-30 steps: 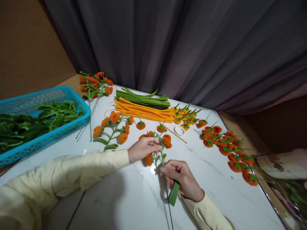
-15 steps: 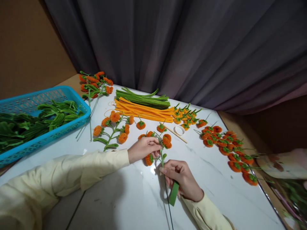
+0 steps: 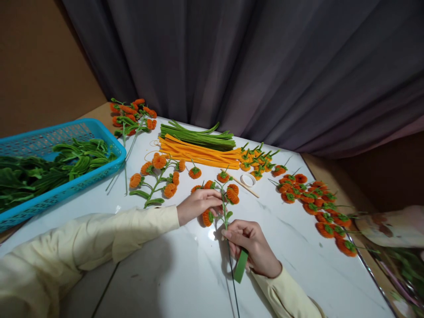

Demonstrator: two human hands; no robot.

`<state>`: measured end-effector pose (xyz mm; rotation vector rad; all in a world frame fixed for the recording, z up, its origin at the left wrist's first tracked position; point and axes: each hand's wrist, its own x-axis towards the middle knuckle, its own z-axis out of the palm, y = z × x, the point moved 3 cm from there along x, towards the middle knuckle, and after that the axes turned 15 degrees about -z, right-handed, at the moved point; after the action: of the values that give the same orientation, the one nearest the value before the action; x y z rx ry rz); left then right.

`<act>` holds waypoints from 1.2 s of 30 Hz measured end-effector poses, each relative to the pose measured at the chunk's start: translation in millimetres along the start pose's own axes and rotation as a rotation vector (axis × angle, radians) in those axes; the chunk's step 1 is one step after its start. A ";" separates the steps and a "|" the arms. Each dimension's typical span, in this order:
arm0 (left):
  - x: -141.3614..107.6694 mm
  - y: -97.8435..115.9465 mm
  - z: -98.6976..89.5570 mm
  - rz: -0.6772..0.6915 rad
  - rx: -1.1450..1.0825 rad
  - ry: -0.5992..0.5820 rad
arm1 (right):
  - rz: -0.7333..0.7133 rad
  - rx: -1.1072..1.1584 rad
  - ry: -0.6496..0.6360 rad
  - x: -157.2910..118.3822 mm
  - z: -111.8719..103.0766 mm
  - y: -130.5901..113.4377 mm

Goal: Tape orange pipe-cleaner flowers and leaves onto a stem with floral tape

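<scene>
My left hand (image 3: 202,204) is closed on the upper part of a green stem, among several orange pumpkin-like blooms (image 3: 232,194). Lower on the same stem, my right hand (image 3: 249,242) pinches it where the green part meets a thin dark wire (image 3: 234,282). A strip of green tape (image 3: 241,266) hangs from under my right hand. Left of my hands lies another branch (image 3: 153,190) with orange blooms and green leaves. One loose orange bloom (image 3: 195,172) rests just beyond them.
A blue basket (image 3: 120,154) of green leaves stands at left. Green strips (image 3: 198,137), yellow-orange strips (image 3: 198,152), a white ring (image 3: 248,179) and a wooden stick (image 3: 248,188) lie beyond my hands. Orange blooms (image 3: 326,229) cluster at right. A dark curtain (image 3: 205,57) hangs behind.
The stem and its blooms have turned slightly between my hands, with the lower bloom shifting a little up and right. Both hands keep nearly the same places.
</scene>
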<state>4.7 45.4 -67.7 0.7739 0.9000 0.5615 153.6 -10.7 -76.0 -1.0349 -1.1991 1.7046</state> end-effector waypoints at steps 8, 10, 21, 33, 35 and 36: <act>-1.9 0.9 1.3 -0.031 -0.004 -0.053 | 0.020 -0.013 -0.030 1.2 1.9 -4.0; -2.8 1.5 1.4 -0.044 -0.015 -0.067 | 0.021 -0.016 -0.029 1.5 2.2 -4.8; 2.7 -2.0 1.0 -0.028 0.041 0.036 | 0.022 -0.055 -0.020 2.5 1.4 -4.2; -10.4 -6.1 0.7 0.235 0.272 0.241 | 0.017 -0.040 -0.026 2.3 0.9 -3.4; -9.4 -8.3 0.6 0.170 0.321 0.209 | 0.021 -0.043 -0.025 2.1 0.9 -3.7; -8.5 -10.0 0.1 0.137 0.335 0.201 | 0.025 -0.044 -0.028 1.9 1.0 -3.9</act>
<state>1.6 33.3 -71.5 1.1017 1.1498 0.6247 152.6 -8.3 -72.4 -1.0596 -1.2519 1.7235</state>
